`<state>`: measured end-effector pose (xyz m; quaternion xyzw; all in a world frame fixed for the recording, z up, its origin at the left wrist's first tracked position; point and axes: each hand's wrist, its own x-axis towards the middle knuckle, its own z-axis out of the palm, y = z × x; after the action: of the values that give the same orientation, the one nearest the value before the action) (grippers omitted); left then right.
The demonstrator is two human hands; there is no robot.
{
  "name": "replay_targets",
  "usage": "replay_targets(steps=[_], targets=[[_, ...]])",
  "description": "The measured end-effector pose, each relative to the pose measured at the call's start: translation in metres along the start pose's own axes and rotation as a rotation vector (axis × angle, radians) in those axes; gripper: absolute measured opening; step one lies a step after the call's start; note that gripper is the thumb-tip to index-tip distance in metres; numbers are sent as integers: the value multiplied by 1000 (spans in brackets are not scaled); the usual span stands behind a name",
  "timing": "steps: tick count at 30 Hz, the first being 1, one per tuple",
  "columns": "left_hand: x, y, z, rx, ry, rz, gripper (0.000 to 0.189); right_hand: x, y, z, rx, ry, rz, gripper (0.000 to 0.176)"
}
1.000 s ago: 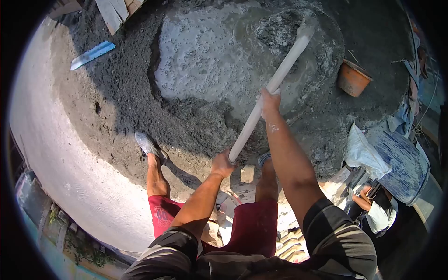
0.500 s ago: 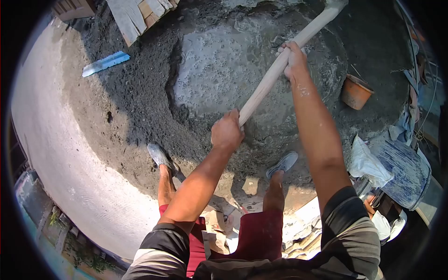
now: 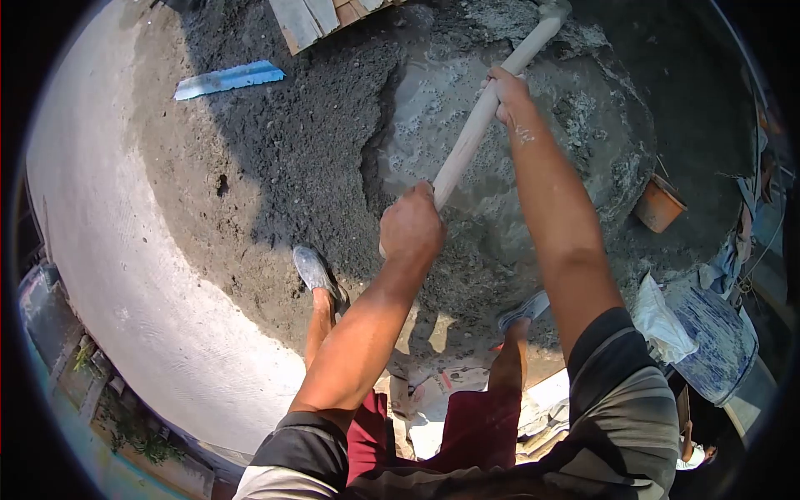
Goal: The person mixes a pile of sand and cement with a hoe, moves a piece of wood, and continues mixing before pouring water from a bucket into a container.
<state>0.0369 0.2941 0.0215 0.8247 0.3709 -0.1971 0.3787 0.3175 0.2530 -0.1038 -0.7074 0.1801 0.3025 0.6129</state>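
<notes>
Both of my hands are closed round the pale wooden handle (image 3: 475, 125) of a long tool that looks like a hoe. My left hand (image 3: 413, 223) grips it near its lower end, close to my body. Farther up the handle, my right hand (image 3: 507, 93) is wrapped round it. The tool's socket end (image 3: 553, 8) reaches the top edge of the view, and its blade is not visible. Beneath the handle lies a pool of wet grey cement mix (image 3: 421, 108), bordered on the left by a dark gravelly heap (image 3: 308, 133).
A blue strip (image 3: 229, 79) lies on the heap, below wooden boards (image 3: 321, 21). An orange bucket (image 3: 660, 205) stands at right, above a white sack (image 3: 662, 321) and a blue-streaked barrel (image 3: 712, 342). My shoes (image 3: 312, 268) are on the gritty ground. A person in white (image 3: 692, 454) is at lower right.
The scene has shifted right and mostly downward at the bucket side as my view turned. The tool's far end sits farther left in view. Both hands keep their grip.
</notes>
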Motion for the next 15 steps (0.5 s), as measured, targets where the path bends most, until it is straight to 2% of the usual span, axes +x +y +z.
replay_targets(steps=[1, 3, 6, 10, 13, 15], targets=[[-9, 0, 3, -14, -21, 0, 24, -5, 2, -5, -5, 5, -5, 17], [-25, -7, 17, -5, -4, -18, 25, -20, 14, -9, 2, -131, 5, 33], [-46, -19, 37, 13, 22, -70, 28, -52, 26, -4, 41, -202, 12, 42], [-71, -30, 62, -1, 2, -179, 29, -73, 54, 1, 57, -167, 37, 45], [-97, -43, 96, -71, 85, -169, 28, -98, 70, -3, 32, -188, -3, 48], [-115, -47, 119, -87, 49, -208, 29, -122, 78, -12, 32, -238, -7, 46]])
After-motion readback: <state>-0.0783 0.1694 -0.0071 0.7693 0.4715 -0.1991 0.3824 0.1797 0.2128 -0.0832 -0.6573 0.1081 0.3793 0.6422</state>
